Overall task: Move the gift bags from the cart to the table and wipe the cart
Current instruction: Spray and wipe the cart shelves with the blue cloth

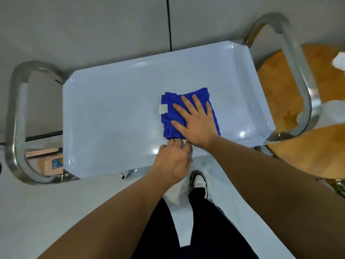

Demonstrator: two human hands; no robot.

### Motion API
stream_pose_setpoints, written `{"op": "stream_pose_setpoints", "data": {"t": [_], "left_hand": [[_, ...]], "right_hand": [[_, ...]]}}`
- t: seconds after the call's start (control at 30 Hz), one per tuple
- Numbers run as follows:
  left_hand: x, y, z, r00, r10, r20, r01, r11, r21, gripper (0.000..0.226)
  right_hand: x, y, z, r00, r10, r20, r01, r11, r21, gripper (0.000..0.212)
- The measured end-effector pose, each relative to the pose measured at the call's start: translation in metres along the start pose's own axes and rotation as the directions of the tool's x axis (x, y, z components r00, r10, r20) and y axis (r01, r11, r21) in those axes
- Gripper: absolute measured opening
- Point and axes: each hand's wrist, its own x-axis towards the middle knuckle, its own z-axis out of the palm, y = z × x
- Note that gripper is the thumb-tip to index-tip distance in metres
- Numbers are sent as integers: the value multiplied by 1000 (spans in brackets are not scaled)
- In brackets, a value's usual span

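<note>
The cart's pale blue top tray (115, 113) holds only a folded blue cloth (169, 116) with a white label, lying right of centre. My right hand (196, 120) presses flat on the cloth, fingers spread. My left hand (173, 159) sits on the tray's near rim with its fingers curled, the fingertips touching the cloth's near edge. No gift bag stands on the tray. On the wooden table (280, 90) to the right lie two white things (338, 60) (324, 113), cut off by the frame and the cart handle.
Steel tube handles rise at the cart's left end (16, 116) and right end (298, 71). A pink box (46, 161) shows on a lower shelf at the left. A grey wall stands behind the cart. My legs and a shoe (199, 182) are on the white floor.
</note>
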Motion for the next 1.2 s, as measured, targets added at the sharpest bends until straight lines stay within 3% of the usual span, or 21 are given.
{"op": "stream_pose_setpoints", "data": {"t": [0.13, 0.2, 0.33, 0.53, 0.67, 0.8, 0.9, 0.97, 1.1, 1.2], "left_hand": [[28, 45, -7, 983, -95, 159, 70, 985, 160, 67], [35, 55, -8, 971, -139, 194, 92, 968, 235, 59], [43, 61, -10, 964, -180, 195, 136, 966, 219, 38], [33, 60, 3, 935, -224, 275, 124, 933, 339, 57], [30, 61, 2, 944, -191, 268, 98, 940, 326, 58], [30, 57, 9, 948, -199, 246, 124, 949, 289, 60], [31, 49, 11, 959, -200, 203, 158, 966, 207, 58], [26, 34, 11, 980, -167, 108, 162, 985, 58, 41], [-8, -17, 17, 978, -155, -139, 91, 919, -384, 20], [-41, -61, 20, 904, -298, -307, 133, 877, -462, 25]], "right_hand": [[-8, 60, -12, 997, 72, -30, -72, 997, 2, 65], [-11, 85, -18, 994, 100, -43, -100, 995, 7, 65], [-24, 125, -27, 980, 190, -63, -189, 982, 29, 66], [-74, 147, -25, 936, 336, -110, -331, 942, 59, 65], [-107, 128, -5, 865, 448, -228, -439, 894, 92, 63], [-128, 76, 30, 723, 589, -361, -506, 807, 306, 60], [-118, 35, 53, 604, 655, -455, -448, 750, 486, 59], [-104, 15, 62, 543, 683, -489, -446, 727, 521, 56], [-92, -24, 77, 534, 687, -492, -453, 725, 519, 55], [-85, -66, 92, 553, 657, -512, -427, 752, 502, 54]]}}
